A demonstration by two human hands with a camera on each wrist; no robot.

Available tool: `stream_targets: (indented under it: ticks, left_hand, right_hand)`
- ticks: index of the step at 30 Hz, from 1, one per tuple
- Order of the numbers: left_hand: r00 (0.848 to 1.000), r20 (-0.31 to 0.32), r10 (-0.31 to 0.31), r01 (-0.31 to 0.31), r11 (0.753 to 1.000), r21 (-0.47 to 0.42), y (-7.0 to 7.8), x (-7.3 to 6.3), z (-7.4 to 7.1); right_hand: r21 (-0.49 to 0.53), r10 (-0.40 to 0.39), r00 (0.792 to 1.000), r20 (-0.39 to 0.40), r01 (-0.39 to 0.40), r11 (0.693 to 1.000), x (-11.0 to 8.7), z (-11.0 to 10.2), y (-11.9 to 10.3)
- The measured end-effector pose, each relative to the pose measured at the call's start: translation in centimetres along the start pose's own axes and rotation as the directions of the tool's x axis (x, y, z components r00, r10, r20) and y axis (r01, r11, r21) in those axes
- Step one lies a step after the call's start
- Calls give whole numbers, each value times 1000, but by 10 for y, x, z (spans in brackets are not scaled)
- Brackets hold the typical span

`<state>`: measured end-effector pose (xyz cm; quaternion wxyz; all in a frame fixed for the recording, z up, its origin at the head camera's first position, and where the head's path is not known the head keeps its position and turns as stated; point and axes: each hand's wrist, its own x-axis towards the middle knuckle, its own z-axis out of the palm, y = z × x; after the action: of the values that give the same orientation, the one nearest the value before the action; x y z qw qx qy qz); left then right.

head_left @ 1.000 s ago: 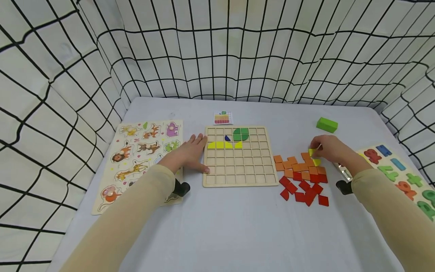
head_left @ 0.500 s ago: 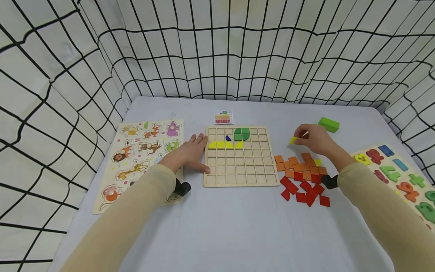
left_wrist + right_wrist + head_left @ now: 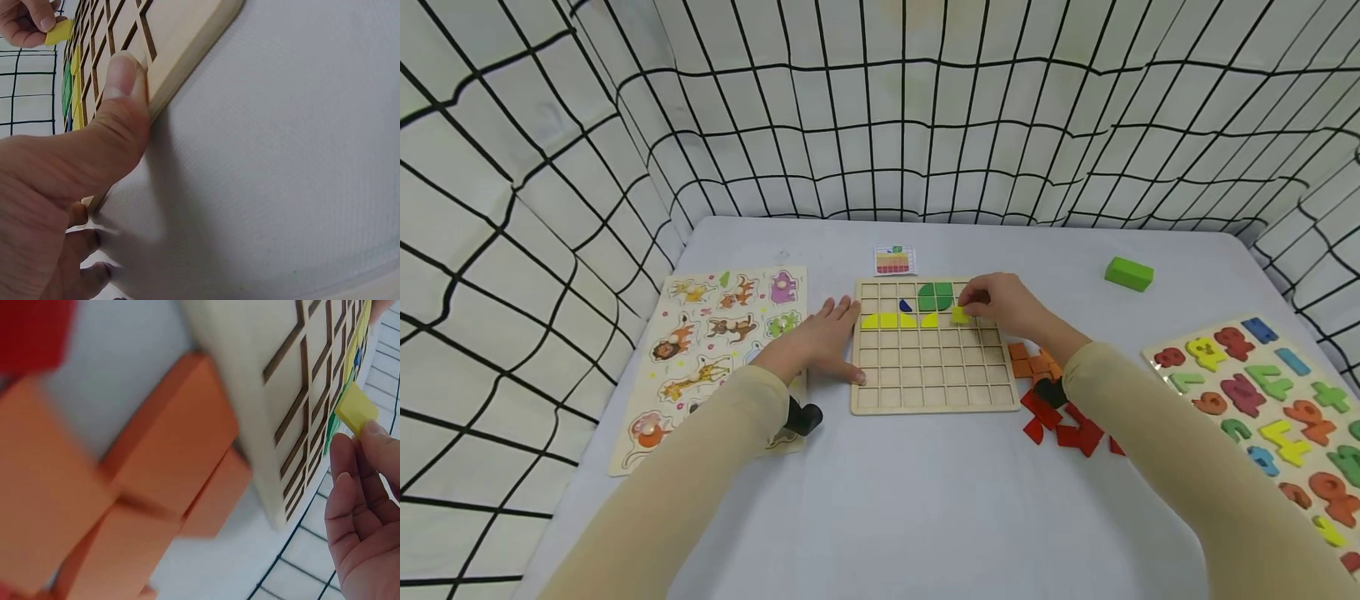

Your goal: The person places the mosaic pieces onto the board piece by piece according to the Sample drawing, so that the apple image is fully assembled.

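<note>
My right hand (image 3: 1007,302) pinches a yellow square tile (image 3: 959,316) between thumb and fingers, over the upper right part of a wooden grid board (image 3: 931,360). In the right wrist view the yellow tile (image 3: 357,407) is tilted, with the thumb on one corner. Along the board's left edge my left hand (image 3: 820,342) rests with spread fingers, its thumb (image 3: 122,81) on the frame. Several yellow tiles (image 3: 888,320) lie in one row of cells. Above them sit green rounded tiles (image 3: 935,297) and a small dark blue tile (image 3: 906,306).
Orange tiles (image 3: 1021,367) and red tiles (image 3: 1067,435) lie right of the board, partly hidden by my right forearm. A picture card (image 3: 894,260) lies behind it. An animal puzzle (image 3: 681,350) is left, a number puzzle (image 3: 1217,421) right, a green block (image 3: 1129,273) far right.
My right hand has carried the yellow tile left from the loose tiles to over the grid board. My left hand has stayed at the board's edge.
</note>
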<state>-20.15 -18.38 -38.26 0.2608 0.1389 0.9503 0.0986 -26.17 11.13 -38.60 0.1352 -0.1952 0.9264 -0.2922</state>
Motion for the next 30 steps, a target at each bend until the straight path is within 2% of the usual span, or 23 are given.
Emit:
stream_targets:
  ticks: [4, 9, 25, 30]
  left_hand:
    - [1000, 0, -3, 3, 1000, -1, 1, 0, 0]
    - [1000, -3, 1, -1, 1000, 6, 0, 0, 1]
    - [1000, -7, 0, 0, 1000, 6, -2, 2, 0]
    - [1000, -1, -2, 2, 1000, -5, -1, 0, 0]
  right_hand:
    - [5, 12, 999, 33, -12, 1000, 6, 6, -9]
    - [-19, 16, 998, 54, -15, 1000, 10, 11, -10]
    - [-117, -61, 998, 14, 63, 991, 11, 20, -12]
    - [-113, -38, 999, -6, 37, 993, 3, 13, -11]
